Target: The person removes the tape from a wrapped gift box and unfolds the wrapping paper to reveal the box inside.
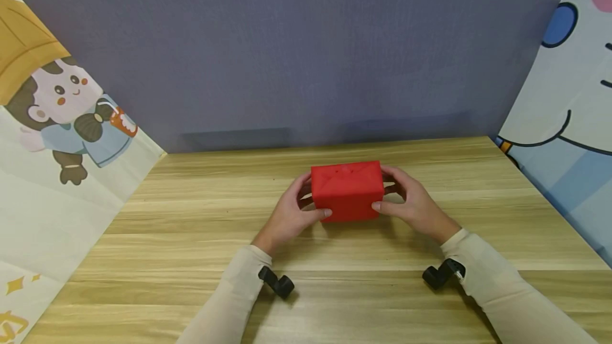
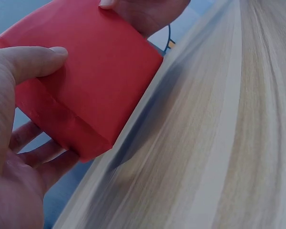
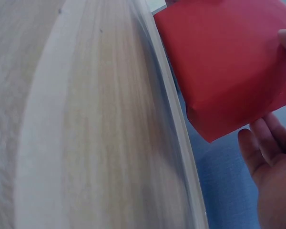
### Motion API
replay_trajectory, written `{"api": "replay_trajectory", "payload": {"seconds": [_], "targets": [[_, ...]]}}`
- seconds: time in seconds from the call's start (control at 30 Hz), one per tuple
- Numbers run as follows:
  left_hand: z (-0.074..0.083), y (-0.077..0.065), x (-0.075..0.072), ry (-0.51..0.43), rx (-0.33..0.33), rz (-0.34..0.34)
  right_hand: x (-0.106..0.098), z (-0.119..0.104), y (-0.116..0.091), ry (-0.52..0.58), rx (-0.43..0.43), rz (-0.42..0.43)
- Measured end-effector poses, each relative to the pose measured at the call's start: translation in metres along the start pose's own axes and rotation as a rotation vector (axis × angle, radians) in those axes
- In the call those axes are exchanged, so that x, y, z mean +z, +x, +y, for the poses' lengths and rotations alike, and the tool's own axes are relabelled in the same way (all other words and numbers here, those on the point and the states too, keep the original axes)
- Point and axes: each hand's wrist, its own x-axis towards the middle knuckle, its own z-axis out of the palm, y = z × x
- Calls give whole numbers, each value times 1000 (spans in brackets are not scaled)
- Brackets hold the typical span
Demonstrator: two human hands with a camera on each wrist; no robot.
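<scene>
A box wrapped in red paper (image 1: 348,192) is held between both hands, close over the wooden table. Folded paper with a few small dark marks shows along its upper face in the head view. My left hand (image 1: 294,211) grips the left end, its thumb on the near face and its fingers behind and under that end. At the other end my right hand (image 1: 410,203) grips the box the same way, thumb on the near face. The left wrist view shows the box's folded end (image 2: 66,119) by the left fingers; the far side is hidden.
The wood-grain table (image 1: 191,216) runs back to a grey-blue fabric panel (image 1: 306,57). Cartoon-printed sheets flank it, one on the left (image 1: 71,174) and one on the right (image 1: 574,137). A small black device (image 1: 277,283) sits on the left wrist, another (image 1: 443,274) on the right.
</scene>
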Motion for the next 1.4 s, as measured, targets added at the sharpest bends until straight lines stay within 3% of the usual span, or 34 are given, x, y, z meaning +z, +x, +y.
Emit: {"api": "replay_trajectory", "payload": {"seconds": [0.37,0.6,0.87,1.0,1.13,1.4], "targets": [[2,-2,1,30,46,29,1,-1,0,-17,-19,-18],[0,-1,1,50,84,41,-3,2,-1,57,-57,-11],[-2,3,3,173,189,42,-3,-1,3,46,171,125],[13,-2,7,249,238,55,-1,-3,4,29,259,149],[29,-7,10,325,287,55,1,-2,4,37,319,162],[31,-9,11,405,397,63,4,-2,5,203,375,120]]}}
